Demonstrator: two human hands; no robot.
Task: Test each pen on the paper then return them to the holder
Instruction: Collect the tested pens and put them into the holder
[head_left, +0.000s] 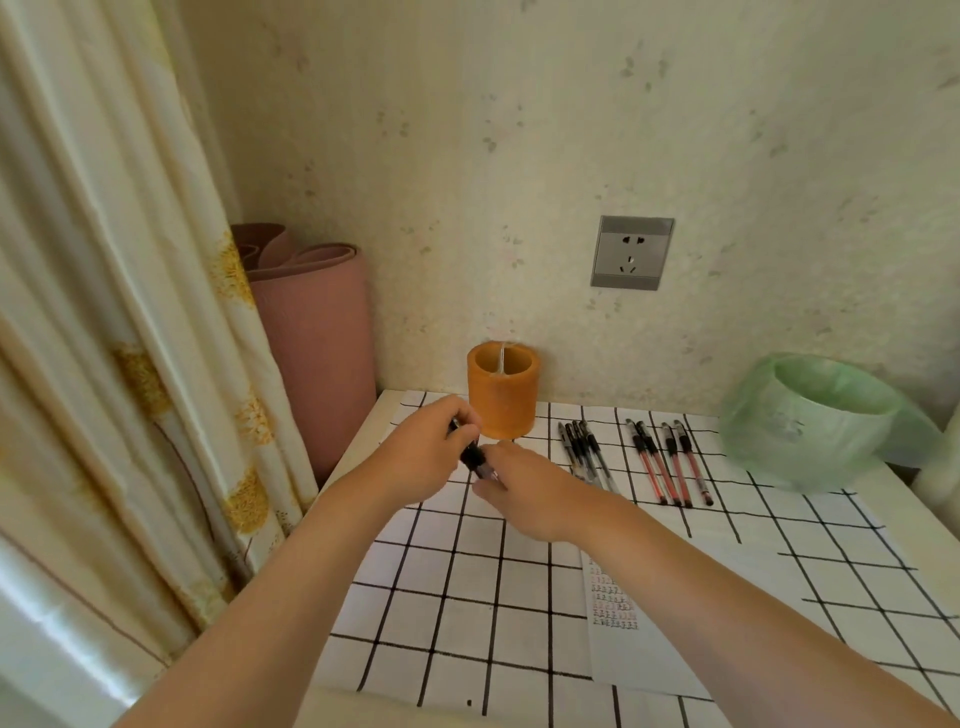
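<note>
Both hands hold one black pen (474, 457) just in front of the orange cylindrical holder (502, 395). My left hand (426, 457) grips its upper, capped end; my right hand (524, 488) pinches the clear barrel lower down. Several black pens (587, 452) lie side by side on the table to the right of the holder, and several red pens (670, 462) lie further right. A sheet of paper (639, 644) with small rows of marks rests near the front right, partly under my right forearm.
The table (457, 597) has a white cloth with a black grid. A green bowl-like container (821, 421) stands at the back right. A rolled pink mat (311, 332) and a curtain (114, 312) stand left of the table. A wall socket (631, 252) is above.
</note>
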